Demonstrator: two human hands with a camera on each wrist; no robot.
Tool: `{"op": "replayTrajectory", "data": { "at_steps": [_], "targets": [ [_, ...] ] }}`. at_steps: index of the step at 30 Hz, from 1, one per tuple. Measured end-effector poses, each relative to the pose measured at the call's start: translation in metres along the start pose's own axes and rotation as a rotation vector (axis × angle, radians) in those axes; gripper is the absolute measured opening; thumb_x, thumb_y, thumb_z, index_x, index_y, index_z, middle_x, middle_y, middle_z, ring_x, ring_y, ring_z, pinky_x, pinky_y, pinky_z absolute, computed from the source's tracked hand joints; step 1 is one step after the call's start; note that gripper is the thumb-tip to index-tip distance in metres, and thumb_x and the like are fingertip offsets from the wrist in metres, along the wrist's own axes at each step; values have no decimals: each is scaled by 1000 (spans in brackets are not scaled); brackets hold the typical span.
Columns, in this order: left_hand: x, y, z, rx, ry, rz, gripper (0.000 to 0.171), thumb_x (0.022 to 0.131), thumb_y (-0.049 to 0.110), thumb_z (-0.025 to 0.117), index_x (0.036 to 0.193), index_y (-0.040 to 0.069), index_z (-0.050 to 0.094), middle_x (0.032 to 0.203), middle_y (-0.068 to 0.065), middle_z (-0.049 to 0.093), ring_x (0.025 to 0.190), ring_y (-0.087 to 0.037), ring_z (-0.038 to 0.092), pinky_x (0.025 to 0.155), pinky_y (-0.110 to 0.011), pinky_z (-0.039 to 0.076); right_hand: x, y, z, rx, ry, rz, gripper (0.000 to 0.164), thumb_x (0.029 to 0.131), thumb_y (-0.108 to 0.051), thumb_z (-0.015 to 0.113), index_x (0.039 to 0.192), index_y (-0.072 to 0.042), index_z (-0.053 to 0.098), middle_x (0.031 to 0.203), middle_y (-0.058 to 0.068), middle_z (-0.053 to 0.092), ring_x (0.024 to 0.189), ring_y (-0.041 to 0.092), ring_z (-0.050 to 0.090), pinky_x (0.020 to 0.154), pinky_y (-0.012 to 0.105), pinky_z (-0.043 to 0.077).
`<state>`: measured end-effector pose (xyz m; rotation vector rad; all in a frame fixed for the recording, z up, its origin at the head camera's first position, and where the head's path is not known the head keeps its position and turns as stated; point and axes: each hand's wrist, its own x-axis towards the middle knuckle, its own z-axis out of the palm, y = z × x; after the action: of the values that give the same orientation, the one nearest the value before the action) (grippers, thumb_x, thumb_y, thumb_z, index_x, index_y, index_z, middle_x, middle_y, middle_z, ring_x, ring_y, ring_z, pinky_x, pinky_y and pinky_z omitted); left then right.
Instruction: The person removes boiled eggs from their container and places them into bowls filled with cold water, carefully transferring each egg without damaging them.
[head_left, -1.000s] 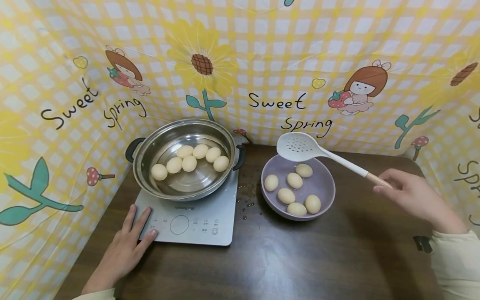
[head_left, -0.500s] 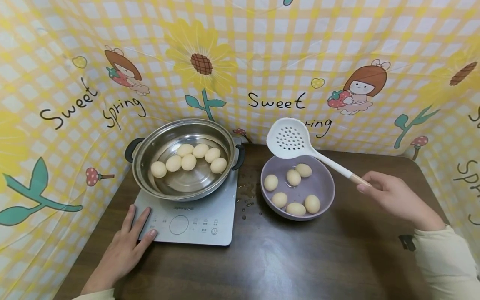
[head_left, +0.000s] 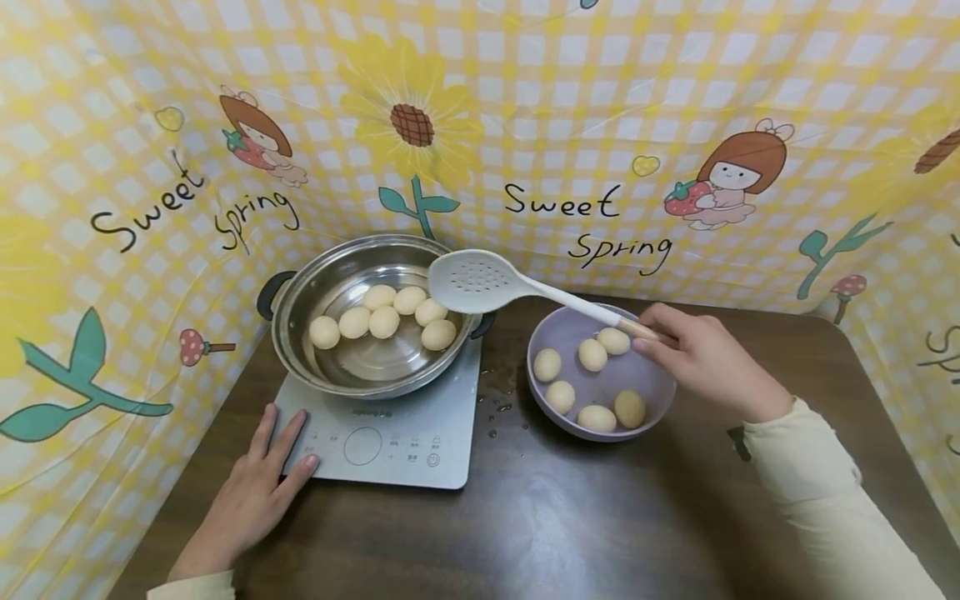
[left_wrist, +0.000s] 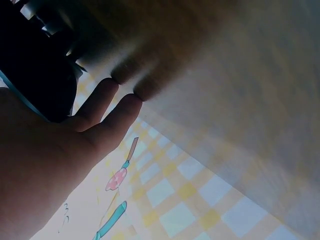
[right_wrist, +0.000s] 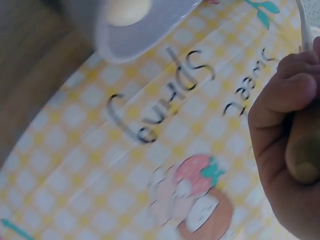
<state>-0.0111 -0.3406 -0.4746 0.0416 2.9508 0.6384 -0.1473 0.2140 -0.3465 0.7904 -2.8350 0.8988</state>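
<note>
My right hand [head_left: 705,358] grips the wooden handle end of a white slotted skimmer [head_left: 476,282]. The skimmer's perforated head hangs over the right rim of a steel pot [head_left: 360,385], and its shaft crosses above a purple bowl [head_left: 611,379]. Several pale eggs [head_left: 384,322] lie in the pot, which appears to hold water. More eggs [head_left: 559,397] lie in the bowl. With fingers spread and straight, my left hand [head_left: 251,496] rests on the front left corner of a white induction cooker [head_left: 450,467] beneath the pot. Curled fingers [right_wrist: 280,95] wrap the handle in the right wrist view.
Water drops [head_left: 498,407] wet the brown table [head_left: 525,517] between cooker and bowl. A yellow checked cloth [head_left: 540,100] with printed flowers and figures stands behind and along the sides. A small black object [head_left: 738,443] is partly hidden by the right sleeve.
The right hand has carried the skimmer left, from above the bowl to the pot's right rim. An egg in the bowl has shifted left. The left hand has stayed in place.
</note>
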Motion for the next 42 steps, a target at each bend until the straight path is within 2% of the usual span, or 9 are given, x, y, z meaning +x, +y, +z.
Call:
{"op": "replayTrajectory", "data": {
  "at_steps": [4,9,14,19,28,35,42],
  "targets": [
    [1,0,0,1,-2,-5,70,108,46,44,164,17,13,166,-23,-10,118,-74,34,82,-80,35,19,-17,6,-79,13,-24,11,97,-23,72,103,-19,65,64,-8,52,55,13,48,52,34,40],
    [0,0,0,0,-4,-18,71,108,47,44,164,17,13,166,-22,-10,120,-74,33,82,-80,35,38,-32,13,-196,23,-87,14,92,-20,75,102,-20,65,68,-7,57,53,12,47,50,35,38],
    [-1,1,0,-2,2,-17,71,107,47,45,164,17,14,166,-22,-9,120,-73,33,84,-80,34,49,-38,23,-272,72,-149,15,89,-18,77,99,-19,66,73,-4,63,55,15,51,50,40,42],
    [-1,1,0,-6,4,-16,71,107,48,45,164,18,15,167,-21,-9,120,-73,34,85,-79,35,54,-39,30,-292,105,-170,17,88,-18,79,99,-17,66,76,-2,67,57,18,54,50,42,44],
    [-1,2,0,2,6,-21,71,107,48,45,164,17,16,166,-22,-7,121,-72,35,85,-79,35,56,-43,27,-255,17,-175,16,88,-19,79,102,-17,71,74,-4,66,57,15,51,53,38,43],
    [-1,2,1,-3,10,-20,71,107,48,45,164,17,16,167,-22,-8,121,-71,35,85,-79,35,58,-49,26,-206,-76,-211,16,90,-19,78,104,-15,72,60,-11,56,47,9,42,47,33,37],
    [0,2,0,2,9,-18,71,107,47,45,164,17,15,166,-22,-9,121,-72,35,84,-79,35,61,-60,26,-163,-169,-192,14,91,-20,77,102,-17,68,60,-12,55,46,7,45,47,32,39]
  ]
}}
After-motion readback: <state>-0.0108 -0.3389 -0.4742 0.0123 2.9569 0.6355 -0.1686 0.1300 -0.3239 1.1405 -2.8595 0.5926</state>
